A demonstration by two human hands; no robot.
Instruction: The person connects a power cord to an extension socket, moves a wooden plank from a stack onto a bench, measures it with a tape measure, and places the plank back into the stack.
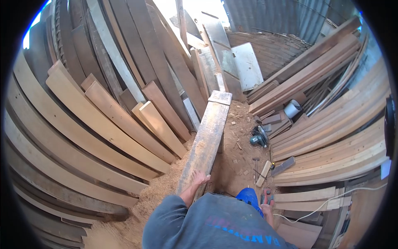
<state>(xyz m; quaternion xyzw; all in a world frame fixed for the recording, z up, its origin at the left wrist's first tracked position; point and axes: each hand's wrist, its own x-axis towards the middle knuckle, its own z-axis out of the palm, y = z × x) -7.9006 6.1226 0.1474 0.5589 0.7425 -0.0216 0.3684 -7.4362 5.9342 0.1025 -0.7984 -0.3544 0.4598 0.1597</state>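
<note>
Bench (209, 133), one, head view: long, narrow, worn; runs from beside the person's left side away toward the far boards, its top flecked with sawdust (124, 226).

Left hand (199, 178): palm down on the near end, fingers apart and extended, gripping nothing that shows.

Right hand (267, 211): low on the other side, just beside a red tool (267, 196). Fingers partly hidden (the small scale does not help); cannot tell how far they are open, nor whether they have hold of it.

Ground, right of the bench: one saw (258, 140), resting there; one block (263, 173); one tape (272, 165), just beside the block; one white tin (292, 108), farther off.

Stock: left boards (128, 122), many, leaning; right boards (331, 155), stacked lengthwise. White cable (315, 213), across the near right ones.

Extent of work, as judged: heavy sawdust on the ground, with more on the bench, suggests a good deal of cutting or planing already done. Which boards were worked, and how much is left, cannot be told.
</note>
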